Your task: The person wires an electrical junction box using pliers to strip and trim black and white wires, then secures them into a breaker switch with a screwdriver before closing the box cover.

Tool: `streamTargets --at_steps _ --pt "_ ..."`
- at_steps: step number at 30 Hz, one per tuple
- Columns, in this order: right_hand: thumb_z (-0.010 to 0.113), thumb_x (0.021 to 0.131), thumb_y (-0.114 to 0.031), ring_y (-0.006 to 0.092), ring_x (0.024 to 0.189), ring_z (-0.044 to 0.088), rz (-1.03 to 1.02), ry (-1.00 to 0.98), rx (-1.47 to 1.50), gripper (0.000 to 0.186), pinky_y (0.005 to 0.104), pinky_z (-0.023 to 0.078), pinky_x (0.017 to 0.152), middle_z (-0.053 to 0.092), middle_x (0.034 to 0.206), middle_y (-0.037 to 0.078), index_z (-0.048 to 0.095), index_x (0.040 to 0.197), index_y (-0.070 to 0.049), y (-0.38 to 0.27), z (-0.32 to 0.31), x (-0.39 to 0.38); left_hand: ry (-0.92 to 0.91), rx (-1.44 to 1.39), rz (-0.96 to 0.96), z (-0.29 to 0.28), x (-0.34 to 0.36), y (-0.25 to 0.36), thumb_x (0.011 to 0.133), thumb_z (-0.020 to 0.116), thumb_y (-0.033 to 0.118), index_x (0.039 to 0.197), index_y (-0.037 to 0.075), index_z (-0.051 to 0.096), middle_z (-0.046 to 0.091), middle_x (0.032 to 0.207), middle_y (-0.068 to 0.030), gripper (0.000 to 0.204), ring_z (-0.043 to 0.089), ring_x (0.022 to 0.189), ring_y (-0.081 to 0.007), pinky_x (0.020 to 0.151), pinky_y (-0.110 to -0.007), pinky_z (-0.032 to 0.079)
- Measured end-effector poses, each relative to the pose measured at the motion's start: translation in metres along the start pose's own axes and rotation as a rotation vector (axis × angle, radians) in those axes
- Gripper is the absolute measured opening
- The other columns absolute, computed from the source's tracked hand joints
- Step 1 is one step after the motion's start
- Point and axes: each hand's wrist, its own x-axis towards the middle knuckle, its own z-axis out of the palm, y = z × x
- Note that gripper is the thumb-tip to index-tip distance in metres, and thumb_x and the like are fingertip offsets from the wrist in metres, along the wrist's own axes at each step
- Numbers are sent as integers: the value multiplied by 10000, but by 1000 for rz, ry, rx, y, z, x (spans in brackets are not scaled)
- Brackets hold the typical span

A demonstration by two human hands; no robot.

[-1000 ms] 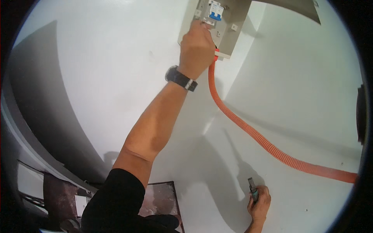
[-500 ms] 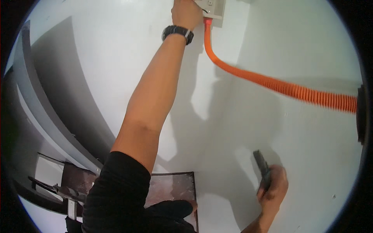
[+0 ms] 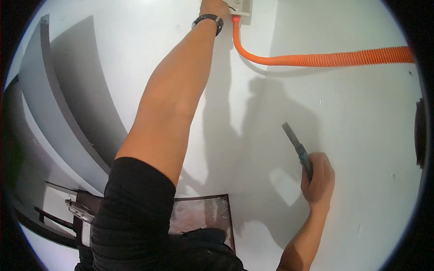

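Observation:
My left hand [image 3: 214,7], below a dark wristwatch [image 3: 208,20], is raised to the top edge of the view beside a beige electrical box [image 3: 242,6]. Its fingers are cut off, so what they hold is hidden. An orange corrugated conduit [image 3: 334,58] runs from the bottom of the box down and off to the right. Lower right, in front of the white wall, my right hand [image 3: 318,178] is closed on a hand tool [image 3: 291,135] with a flat dark metal blade and a teal handle, its tip pointing up and left.
White walls [image 3: 361,117] meet in a corner. A curved grey panel [image 3: 58,108] stands at the left. A brownish framed surface [image 3: 199,210] lies below, with cables [image 3: 56,219] and metal fittings [image 3: 79,210] at lower left. My black sleeve covers part of it.
The box and conduit have shifted up in view, so the breaker seen earlier is out of frame. My right hand has risen with the tool, and my left hand has moved to the top edge.

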Motion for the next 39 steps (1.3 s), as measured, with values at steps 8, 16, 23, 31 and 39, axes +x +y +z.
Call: streamTargets --at_steps 8,16,23,31,39 --pt "695 873 -17 390 783 625 266 33 191 185 448 504 702 645 895 197 610 1035 -40 -24 21 -48 -209 440 57 -4 9 22 955 560 181 1184 22 705 715 1167 -216 314 694 1084 -378 968 -483 545" --pt "718 920 -154 185 863 616 1267 -95 602 213 339 516 805 651 880 63 627 1043 -6 -52 110 -429 -222 88 -121 -35 -24 48 879 684 97 1274 3 540 684 1204 -259 431 676 1132 -425 971 -505 552" --pt "682 995 -226 160 822 541 1839 121 724 435 303 466 716 618 961 56 550 1376 -62 -168 65 -499 -238 102 -212 -44 -27 58 960 560 160 1278 54 585 680 1206 -261 336 670 1134 -432 974 -522 533" --pt "700 969 -288 194 877 571 1889 155 616 480 330 483 756 642 1007 85 570 1358 -38 -173 68 -513 -202 185 -227 -35 -22 49 966 599 169 1258 72 655 562 1373 -178 313 653 1185 -386 982 -490 553" --pt "717 944 -349 229 932 601 1954 259 544 534 357 501 796 666 1052 114 590 1341 -15 -184 57 -549 -275 237 -400 -42 -11 66 963 634 221 1241 91 703 694 1309 -132 315 673 1218 -315 1009 -443 557"
